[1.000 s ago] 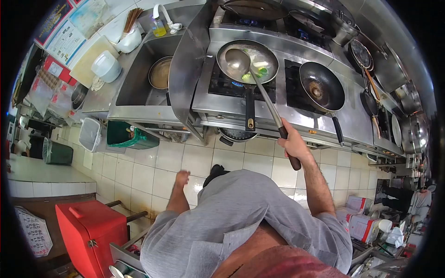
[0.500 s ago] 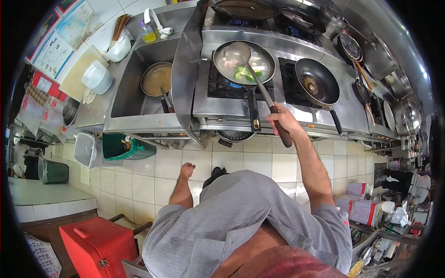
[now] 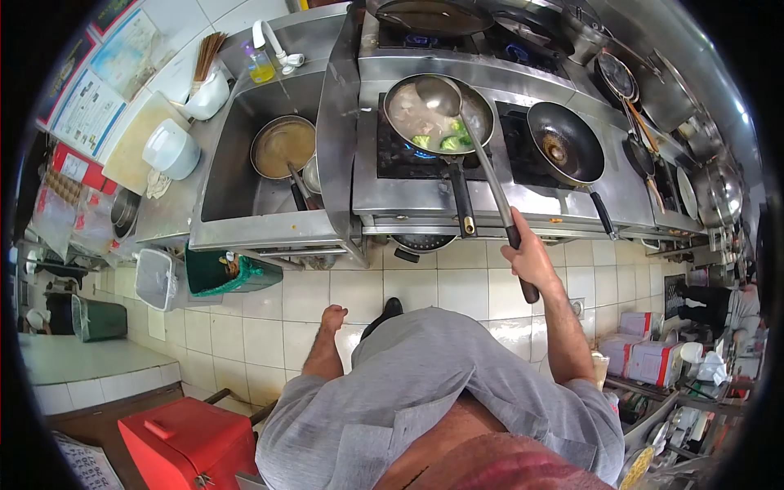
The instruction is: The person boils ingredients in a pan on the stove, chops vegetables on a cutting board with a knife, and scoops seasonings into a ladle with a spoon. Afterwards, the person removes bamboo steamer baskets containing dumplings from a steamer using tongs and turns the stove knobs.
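The right hand (image 3: 531,260) is wrapped tight around the dark brown handle of a long, shiny metal ladle (image 3: 438,95), on the right of the middle of the frame. The ladle's round bowl dips into a round, dark metal pan (image 3: 487,114) at the top middle. In the pan, bright green broccoli pieces (image 3: 449,144) sit in pale, cloudy soup (image 3: 404,110). The pan stands on a silver metal stove (image 3: 408,192), over a small blue flame (image 3: 420,152). The left hand (image 3: 333,317) hangs over the pale tiled floor (image 3: 302,286), near the middle, with its fingers loosely bent; I cannot tell if they touch the thumb. A black, round wok (image 3: 584,139) sits to the right of the pan. In the upper left, a grey metal sink (image 3: 219,175) holds another pan (image 3: 258,167) with brown liquid.
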The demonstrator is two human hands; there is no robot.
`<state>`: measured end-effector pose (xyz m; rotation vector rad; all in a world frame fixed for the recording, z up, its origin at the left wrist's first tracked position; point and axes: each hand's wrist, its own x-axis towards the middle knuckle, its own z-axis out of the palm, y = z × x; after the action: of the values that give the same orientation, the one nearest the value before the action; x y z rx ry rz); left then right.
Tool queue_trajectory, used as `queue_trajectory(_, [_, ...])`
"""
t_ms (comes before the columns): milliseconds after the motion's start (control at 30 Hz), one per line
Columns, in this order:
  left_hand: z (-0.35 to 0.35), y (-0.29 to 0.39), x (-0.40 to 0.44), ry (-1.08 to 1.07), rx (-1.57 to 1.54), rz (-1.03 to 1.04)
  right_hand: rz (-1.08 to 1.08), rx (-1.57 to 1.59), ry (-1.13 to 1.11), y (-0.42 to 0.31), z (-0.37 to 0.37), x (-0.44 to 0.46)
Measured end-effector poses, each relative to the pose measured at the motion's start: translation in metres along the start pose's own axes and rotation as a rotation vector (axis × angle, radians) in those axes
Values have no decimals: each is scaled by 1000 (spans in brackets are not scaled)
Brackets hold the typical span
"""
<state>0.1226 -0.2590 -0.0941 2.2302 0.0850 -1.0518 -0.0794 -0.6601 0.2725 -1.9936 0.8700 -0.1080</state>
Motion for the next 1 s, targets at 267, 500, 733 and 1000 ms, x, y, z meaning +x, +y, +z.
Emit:
queue_trajectory(267, [-4,63,43,-73,242,183,-111,-18,87,2,36,28])
queue_trajectory(500, [56,151,23,-111,181,503,-119,-333,86,20,31,35])
queue_trajectory(733, [90,181,5,-167,305,621,-91,-146,-4,23,19,28])
queue_trajectory(1000, [74,166,0,-151,386,493,-47,-282,15,34,18,31])
